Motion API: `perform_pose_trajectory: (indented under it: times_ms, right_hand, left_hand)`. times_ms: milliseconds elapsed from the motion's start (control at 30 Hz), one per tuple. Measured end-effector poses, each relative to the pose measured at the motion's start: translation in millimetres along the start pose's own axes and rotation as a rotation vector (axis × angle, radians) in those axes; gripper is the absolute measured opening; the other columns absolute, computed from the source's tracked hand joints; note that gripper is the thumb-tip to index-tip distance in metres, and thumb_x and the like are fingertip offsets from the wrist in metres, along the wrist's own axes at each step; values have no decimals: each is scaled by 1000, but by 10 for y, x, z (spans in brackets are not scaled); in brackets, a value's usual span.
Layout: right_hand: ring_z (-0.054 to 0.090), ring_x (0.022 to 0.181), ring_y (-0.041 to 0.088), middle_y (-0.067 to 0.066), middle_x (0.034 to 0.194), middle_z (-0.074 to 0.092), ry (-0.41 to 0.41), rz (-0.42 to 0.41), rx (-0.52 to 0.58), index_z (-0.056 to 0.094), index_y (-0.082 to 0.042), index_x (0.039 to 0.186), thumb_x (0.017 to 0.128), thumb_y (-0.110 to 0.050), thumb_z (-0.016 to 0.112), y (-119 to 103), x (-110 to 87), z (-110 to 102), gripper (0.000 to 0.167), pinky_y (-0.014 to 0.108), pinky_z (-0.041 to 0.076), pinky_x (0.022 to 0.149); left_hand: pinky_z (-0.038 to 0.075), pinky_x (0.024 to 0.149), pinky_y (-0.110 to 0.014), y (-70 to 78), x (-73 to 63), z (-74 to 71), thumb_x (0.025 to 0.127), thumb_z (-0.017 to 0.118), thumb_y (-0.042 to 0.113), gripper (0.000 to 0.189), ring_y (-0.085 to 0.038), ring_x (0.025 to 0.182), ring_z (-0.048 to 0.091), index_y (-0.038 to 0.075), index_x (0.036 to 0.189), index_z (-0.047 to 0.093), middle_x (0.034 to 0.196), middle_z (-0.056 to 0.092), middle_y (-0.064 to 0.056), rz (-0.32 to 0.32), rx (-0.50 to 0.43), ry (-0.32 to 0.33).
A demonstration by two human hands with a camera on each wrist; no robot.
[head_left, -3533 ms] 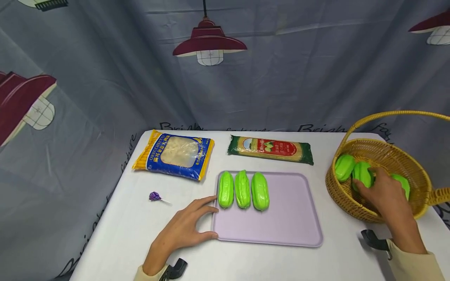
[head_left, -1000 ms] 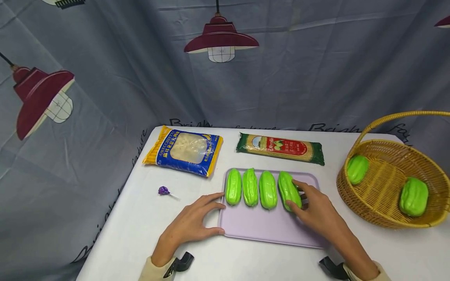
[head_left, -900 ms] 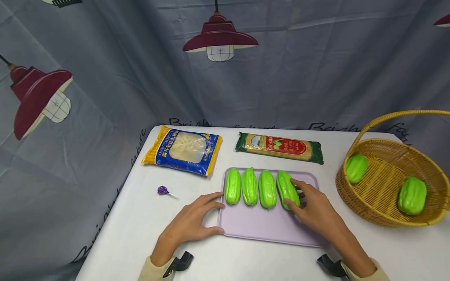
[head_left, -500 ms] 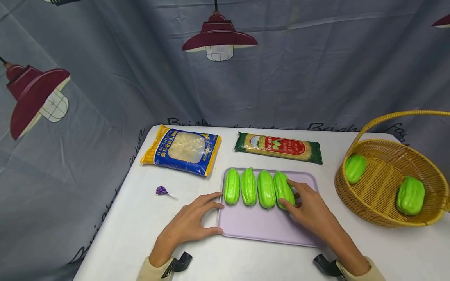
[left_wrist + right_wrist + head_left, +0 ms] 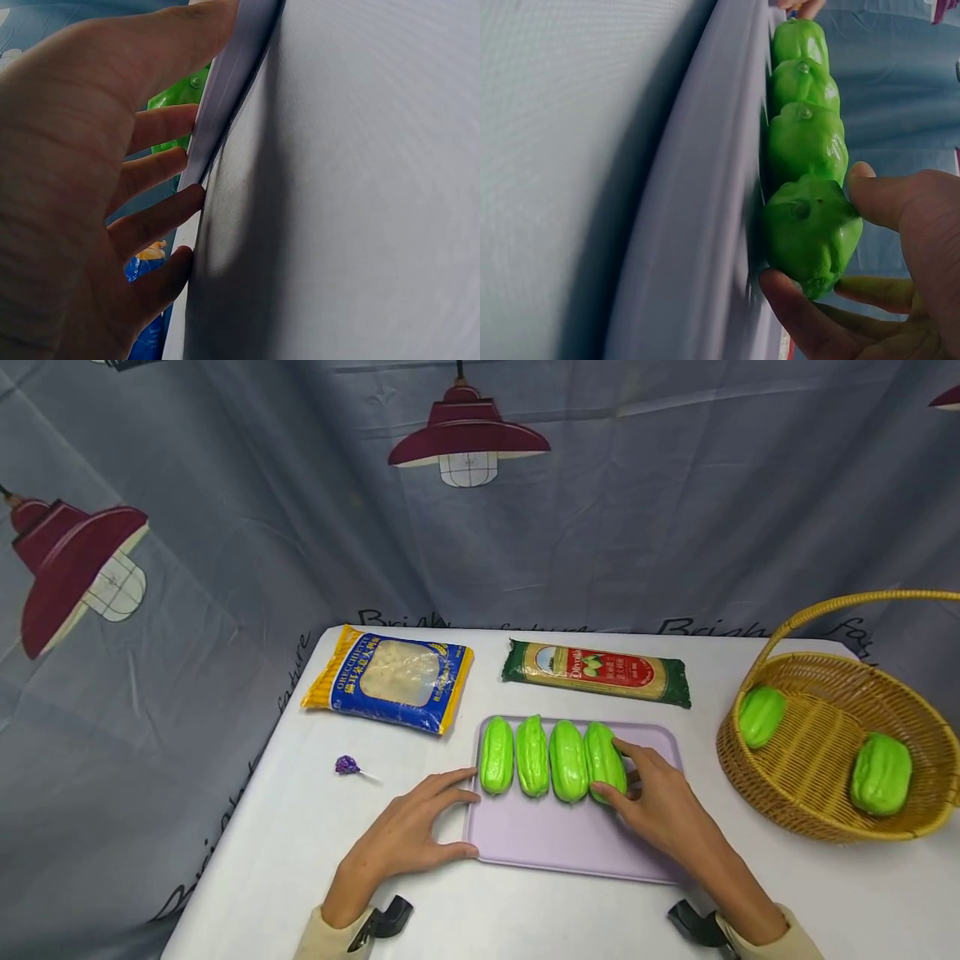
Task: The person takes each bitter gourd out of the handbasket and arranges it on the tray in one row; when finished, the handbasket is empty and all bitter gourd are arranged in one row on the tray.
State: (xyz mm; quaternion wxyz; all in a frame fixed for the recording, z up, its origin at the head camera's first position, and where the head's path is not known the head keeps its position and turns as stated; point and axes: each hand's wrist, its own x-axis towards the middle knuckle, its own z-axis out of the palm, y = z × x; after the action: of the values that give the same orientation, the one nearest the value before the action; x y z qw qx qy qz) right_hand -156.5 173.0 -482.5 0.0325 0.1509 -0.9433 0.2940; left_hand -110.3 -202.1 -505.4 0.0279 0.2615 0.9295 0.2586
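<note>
Several glossy green ribbed fruits stand side by side in a row along the back of a lilac tray [image 5: 555, 843]. My right hand [image 5: 663, 802] grips the rightmost green fruit [image 5: 603, 760] between thumb and fingers. That fruit lies close against the neighbouring fruit [image 5: 568, 762]. In the right wrist view the thumb is on one side of the held fruit [image 5: 810, 225] and the fingers on the other. My left hand [image 5: 405, 831] has its fingers spread, with thumb and fingertips at the tray's left edge; the left wrist view shows them along the tray's rim [image 5: 225, 90].
At the right stands a wicker basket [image 5: 810, 827] with a tall handle, holding two more green fruits [image 5: 881, 775]. A blue and yellow pasta bag [image 5: 393, 681] and a long spaghetti packet [image 5: 596, 672] lie behind the tray. Left of it is a purple lollipop [image 5: 347, 765].
My right hand has brought a green fruit from the basket to the tray's row, then slid it left and straightened it against its neighbour. The left hand stays at the tray's edge.
</note>
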Motion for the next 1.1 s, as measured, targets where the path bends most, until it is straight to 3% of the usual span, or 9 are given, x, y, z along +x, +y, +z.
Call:
perform_pose_trajectory:
  times_ms: [200,400,900,1100]
  right_hand:
    - [73,92,31,28,124,66,-26,53,-2,48,6,155,91,-33,89,-9,-6,-53,85,48,65,74]
    - [75,102,39,33,138,61,-49,95,2,46,5,156,94,-34,85,14,-23,-153,83,55,65,81]
    - [74,93,24,27,130,67,-32,24,12,52,5,152,91,-26,89,7,-151,2,77,42,66,75]
    - [75,92,24,28,132,66,-14,20,3,51,4,152,93,-27,87,14,-87,-39,76,45,66,76]
  left_hand:
    - [50,116,-43,5,23,15,85,87,58,66,-17,153,46,26,140,69,168,45,7,7,1,8]
    - [51,116,-44,8,44,7,85,87,58,65,-18,153,45,26,140,69,169,44,7,9,0,8]
    - [54,112,-44,31,-95,84,86,83,64,64,-18,151,48,28,137,70,168,45,10,7,3,19]
    - [53,113,-43,6,-34,39,85,85,63,64,-18,151,47,28,137,70,168,44,10,25,24,43]
